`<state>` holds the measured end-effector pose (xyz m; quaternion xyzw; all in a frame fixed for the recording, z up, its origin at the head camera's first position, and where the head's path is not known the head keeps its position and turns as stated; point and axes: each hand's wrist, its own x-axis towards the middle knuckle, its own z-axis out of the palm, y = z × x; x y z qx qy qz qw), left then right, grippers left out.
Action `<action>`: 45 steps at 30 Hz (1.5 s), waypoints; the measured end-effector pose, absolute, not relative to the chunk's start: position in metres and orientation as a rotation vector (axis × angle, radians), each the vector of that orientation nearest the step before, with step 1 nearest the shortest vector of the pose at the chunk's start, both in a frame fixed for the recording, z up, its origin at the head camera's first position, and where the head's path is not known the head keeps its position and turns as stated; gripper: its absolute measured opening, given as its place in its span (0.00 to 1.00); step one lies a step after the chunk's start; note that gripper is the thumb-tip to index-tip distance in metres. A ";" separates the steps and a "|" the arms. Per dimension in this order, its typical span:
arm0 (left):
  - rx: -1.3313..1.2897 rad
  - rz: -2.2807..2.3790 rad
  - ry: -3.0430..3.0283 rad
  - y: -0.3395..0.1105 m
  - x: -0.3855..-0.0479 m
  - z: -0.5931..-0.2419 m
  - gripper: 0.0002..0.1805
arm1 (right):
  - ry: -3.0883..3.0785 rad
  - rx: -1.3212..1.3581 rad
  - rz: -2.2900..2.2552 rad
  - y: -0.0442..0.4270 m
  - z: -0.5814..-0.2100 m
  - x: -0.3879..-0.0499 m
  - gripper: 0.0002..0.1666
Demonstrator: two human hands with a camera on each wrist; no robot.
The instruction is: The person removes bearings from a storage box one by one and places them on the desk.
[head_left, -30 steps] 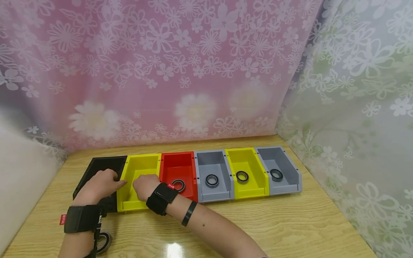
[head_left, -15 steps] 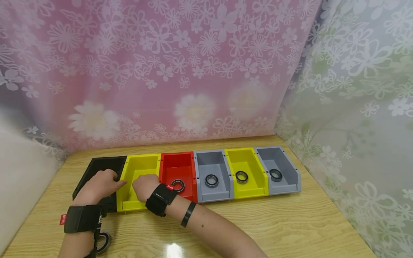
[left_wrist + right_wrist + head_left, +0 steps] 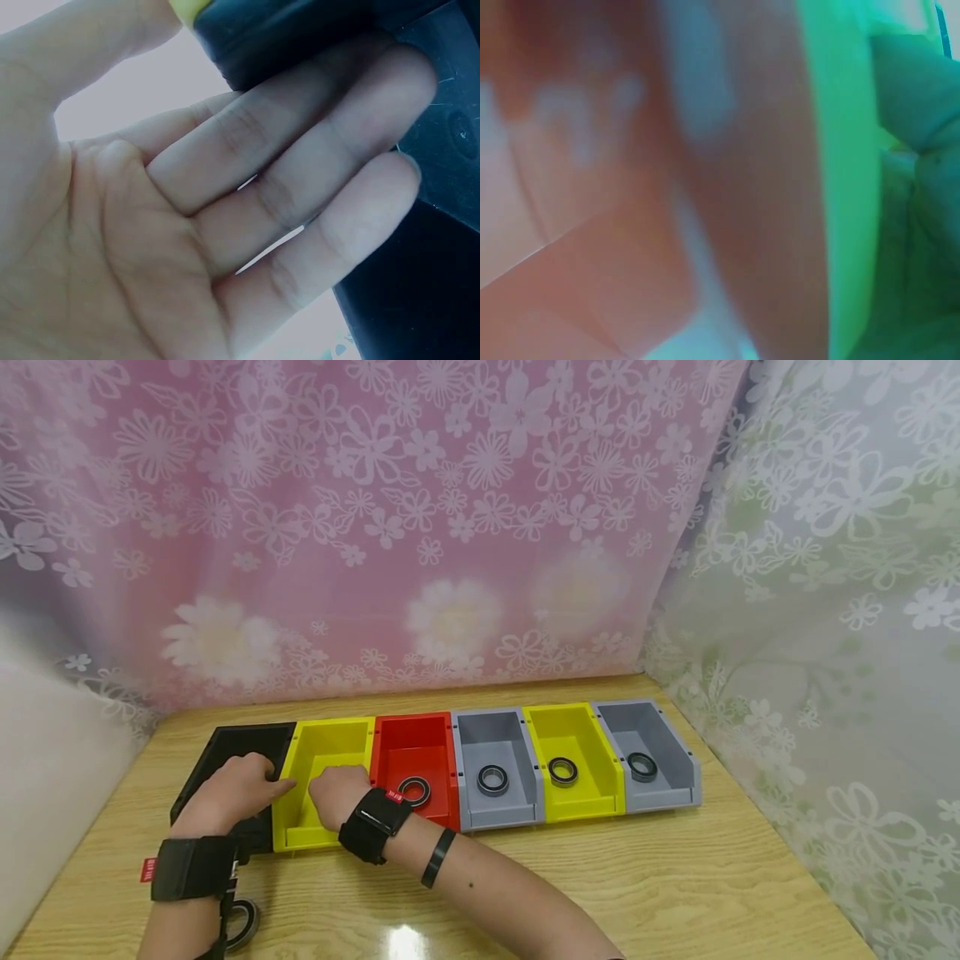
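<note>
My left hand (image 3: 236, 793) is over the front of the black bin (image 3: 251, 739), its thumb toward the neighbouring yellow bin (image 3: 330, 739). In the left wrist view its fingers (image 3: 285, 202) lie nearly straight beside a black bin wall (image 3: 277, 37), with nothing visible in the palm. My right hand (image 3: 340, 795) reaches into the yellow bin near the red bin (image 3: 412, 735), knuckles bent. Its fingertips are hidden from above. In the blurred right wrist view, fingers (image 3: 922, 127) show beyond a yellow-green bin wall (image 3: 847, 180); whether they hold anything cannot be told.
To the right in the row stand a grey bin (image 3: 491, 727), another yellow bin (image 3: 562, 727) and another grey bin (image 3: 630, 718). A ball bearing lies in each, and a bearing (image 3: 414, 792) is in the red one. Another bearing (image 3: 243, 925) lies beside the left wrist.
</note>
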<state>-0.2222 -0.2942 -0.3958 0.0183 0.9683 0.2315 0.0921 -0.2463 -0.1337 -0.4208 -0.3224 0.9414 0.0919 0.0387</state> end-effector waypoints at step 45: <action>0.042 0.706 2.865 -0.294 -0.222 -0.395 0.18 | 2.722 -1.383 0.258 -0.098 -0.372 -0.191 0.31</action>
